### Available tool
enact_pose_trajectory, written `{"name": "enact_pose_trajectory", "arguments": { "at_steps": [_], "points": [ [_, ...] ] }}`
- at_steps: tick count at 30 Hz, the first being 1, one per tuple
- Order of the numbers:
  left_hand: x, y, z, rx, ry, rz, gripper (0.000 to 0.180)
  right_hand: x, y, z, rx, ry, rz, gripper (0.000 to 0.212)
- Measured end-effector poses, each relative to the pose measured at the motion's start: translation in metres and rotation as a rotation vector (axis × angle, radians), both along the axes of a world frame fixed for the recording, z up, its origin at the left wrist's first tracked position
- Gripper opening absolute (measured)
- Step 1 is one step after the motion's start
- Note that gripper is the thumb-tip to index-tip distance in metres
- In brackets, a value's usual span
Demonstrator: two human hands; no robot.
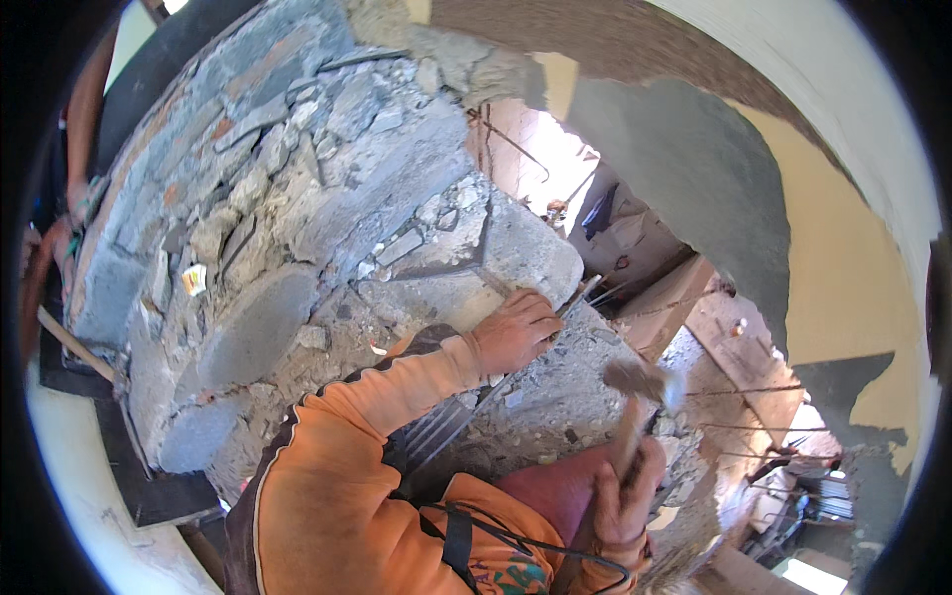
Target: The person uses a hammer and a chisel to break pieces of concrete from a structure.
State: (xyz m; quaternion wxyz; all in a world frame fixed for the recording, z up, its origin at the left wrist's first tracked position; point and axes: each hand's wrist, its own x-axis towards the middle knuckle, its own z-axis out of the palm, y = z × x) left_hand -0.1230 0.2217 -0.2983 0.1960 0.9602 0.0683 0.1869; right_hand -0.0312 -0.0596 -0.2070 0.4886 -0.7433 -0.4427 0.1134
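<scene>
Hammer (636, 387) and metal rod (583, 295) over broken concrete (570, 392).
The right hand's (630, 488) fingers wrap the hammer's wooden handle (627, 441); the left hand's (516, 332) fingers curl around the rod, just left of the hammer.

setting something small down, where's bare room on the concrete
The smooth grey block, bordered by loose chips and the left hand, looks bare; so does the rounded slab below the rubble heap, though both may slope. It's crowded on that heap and where the right hand holds the hammer.
</scene>
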Motion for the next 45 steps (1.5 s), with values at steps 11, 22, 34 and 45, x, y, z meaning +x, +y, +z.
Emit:
{"name": "enact_pose_trajectory", "arguments": {
  "at_steps": [11, 22, 34, 45],
  "points": [
    [-0.004, -0.030, -0.019, -0.748, -0.261, 0.143, 0.064, -0.022, 0.224, 0.042, -0.092, -0.258, 0.466, 0.050],
    [-0.016, -0.027, -0.005, -0.032, 0.060, 0.181, 0.047, -0.018, 0.265, 0.031, -0.322, -0.127, 0.514, 0.054],
    [-0.003, -0.029, -0.030, -0.091, -0.094, 0.232, 0.042, -0.016, 0.239, 0.038, -0.256, -0.357, 0.539, 0.054],
    [-0.016, -0.012, 0.043, -0.159, -0.634, -0.041, 0.025, -0.004, 0.092, 0.058, -0.404, 0.060, 0.228, 0.053]
  ]
}}
